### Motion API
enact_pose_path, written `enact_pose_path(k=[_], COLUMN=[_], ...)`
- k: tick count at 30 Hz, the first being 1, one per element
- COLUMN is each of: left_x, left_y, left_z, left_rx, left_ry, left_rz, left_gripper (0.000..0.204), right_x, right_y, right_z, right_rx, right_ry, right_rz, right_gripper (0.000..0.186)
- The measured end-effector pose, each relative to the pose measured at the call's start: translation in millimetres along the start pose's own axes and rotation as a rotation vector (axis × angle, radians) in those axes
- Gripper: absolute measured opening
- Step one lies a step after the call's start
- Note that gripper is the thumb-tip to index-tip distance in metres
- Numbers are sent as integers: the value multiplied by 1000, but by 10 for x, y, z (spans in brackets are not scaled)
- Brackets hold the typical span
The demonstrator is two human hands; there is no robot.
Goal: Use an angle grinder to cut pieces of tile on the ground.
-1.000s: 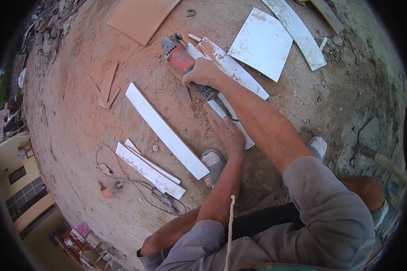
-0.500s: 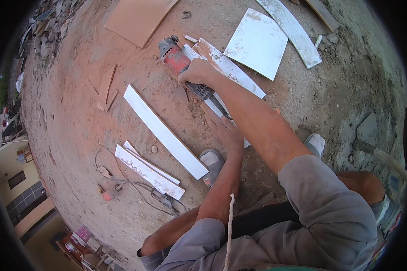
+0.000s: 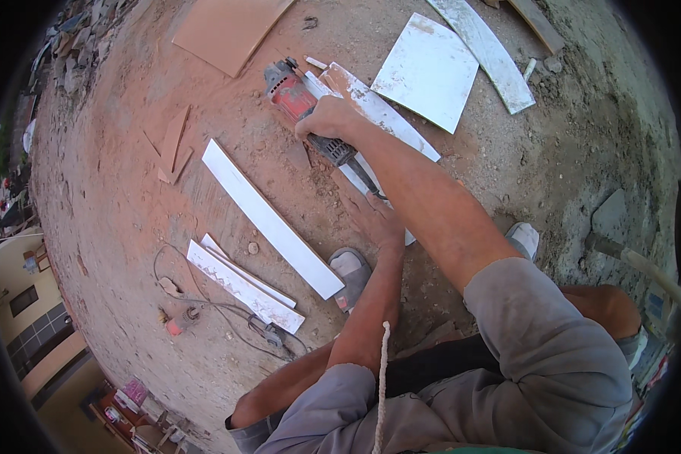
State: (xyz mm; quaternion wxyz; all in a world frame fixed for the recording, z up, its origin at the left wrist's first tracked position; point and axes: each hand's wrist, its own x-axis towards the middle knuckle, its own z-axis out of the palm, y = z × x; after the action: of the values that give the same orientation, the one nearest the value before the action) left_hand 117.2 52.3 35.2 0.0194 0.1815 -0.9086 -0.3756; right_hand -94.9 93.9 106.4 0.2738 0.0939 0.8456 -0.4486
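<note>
A red and black angle grinder [image 3: 291, 97] is in the grip of my right hand [image 3: 331, 119], its fingers wrapped round the body. The grinder's head points up and left, above a white tile strip [image 3: 353, 178] lying on the ground; my arm and the tool hide much of that strip. My left hand [image 3: 374, 218] rests at the strip's nearer part with its fingers stretched out flat. Close on the right of the grinder lies a dirt-smeared white tile piece [image 3: 390, 113]. The grinder's disc does not show clearly.
A long white tile strip [image 3: 272, 219] lies left of my foot, with narrower strips [image 3: 242, 284] and a cable [image 3: 227, 306] farther left. A square white tile [image 3: 425, 74] and a brown tile [image 3: 231, 30] lie at the far side. A long-handled tool [image 3: 643, 265] is at right.
The whole view has shifted slightly, so the tiles sit a little farther left. Both hands keep their places on the grinder and the strip.
</note>
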Motion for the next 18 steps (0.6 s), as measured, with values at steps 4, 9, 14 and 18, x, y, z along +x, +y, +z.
enact_pose_path(k=[4,9,14,18], left_x=[11,-11,-7,-17], left_y=[-167,-20,1,-19], left_z=[73,56,53,65], left_rx=[103,15,54,29], left_ry=[28,53,80,70], left_rz=[27,59,76,54], left_gripper=[69,61,61,59], right_x=[1,12,-9,-10], right_y=[-33,38,27,30], right_z=[23,6,19,12], right_rx=[2,23,15,10], right_ry=[4,-7,-4,-13], right_rz=[-19,-10,-1,13], right_gripper=[70,68,69,70])
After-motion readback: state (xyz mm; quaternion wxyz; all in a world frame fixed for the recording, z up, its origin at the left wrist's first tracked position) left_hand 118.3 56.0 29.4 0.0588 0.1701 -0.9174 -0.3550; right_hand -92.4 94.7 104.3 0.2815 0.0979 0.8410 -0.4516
